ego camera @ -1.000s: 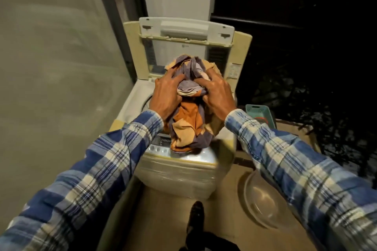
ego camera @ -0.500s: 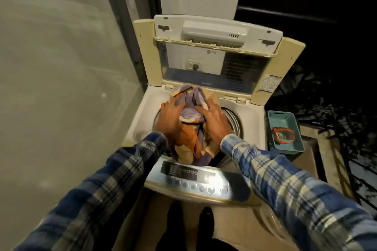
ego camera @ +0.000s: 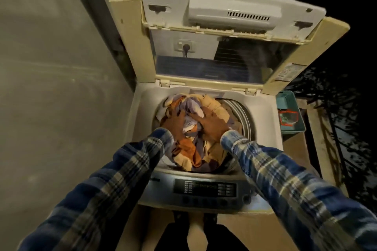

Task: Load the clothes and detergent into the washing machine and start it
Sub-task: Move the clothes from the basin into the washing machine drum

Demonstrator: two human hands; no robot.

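**Operator:** Position of the load?

**Technician:** The clothes [ego camera: 191, 153], crumpled orange, cream and lilac fabric, fill the ribbed drum [ego camera: 241, 117] of the washing machine [ego camera: 142, 112].

**Operator:** Hand status?

**Technician:** The right hand [ego camera: 212, 123] lies on top with its fingers spread. The left hand [ego camera: 174, 123] rests on orange cloth, its grip too blurred to tell.

**Operator:** Surroundings, markings?

**Technician:** The lid [ego camera: 224, 12] stands upright behind. The print on its sticker [ego camera: 285, 73] and on the control panel [ego camera: 205, 189] is unreadable. A teal plastic basket [ego camera: 284, 100] stands just beside the machine, to the right.

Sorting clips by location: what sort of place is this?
Probably a home balcony or outdoor laundry corner at night: a top-loading washing machine with its lid raised, a teal basket beside it, and dark tree branches just beyond.
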